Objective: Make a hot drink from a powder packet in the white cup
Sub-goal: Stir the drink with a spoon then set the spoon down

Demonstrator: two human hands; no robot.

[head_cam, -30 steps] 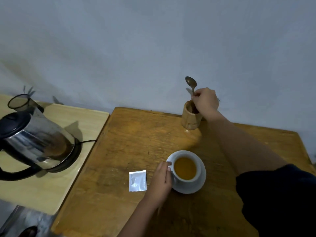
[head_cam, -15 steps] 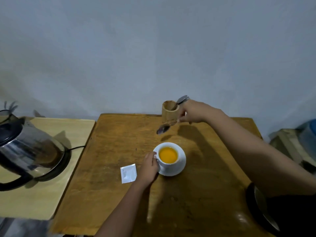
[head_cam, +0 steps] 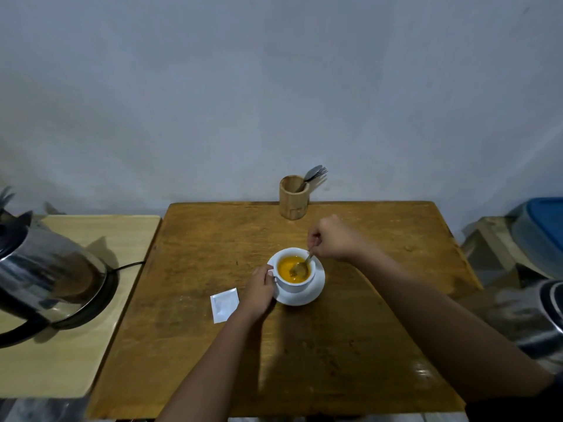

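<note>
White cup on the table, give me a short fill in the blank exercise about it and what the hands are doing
1. The white cup stands on a white ____.
2. The right hand dips a ____ into the orange drink.
3. The left hand steadies the cup by its ____.
4. The packet lies on the ____ table.

Answers: saucer; spoon; handle; wooden

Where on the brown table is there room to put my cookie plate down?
The near part of the brown table, between the two forearms, is bare. So is the back left corner, left of the bamboo holder. It is crowded mid-table: white cup, saucer, packet, left hand, right hand with spoon.
</note>
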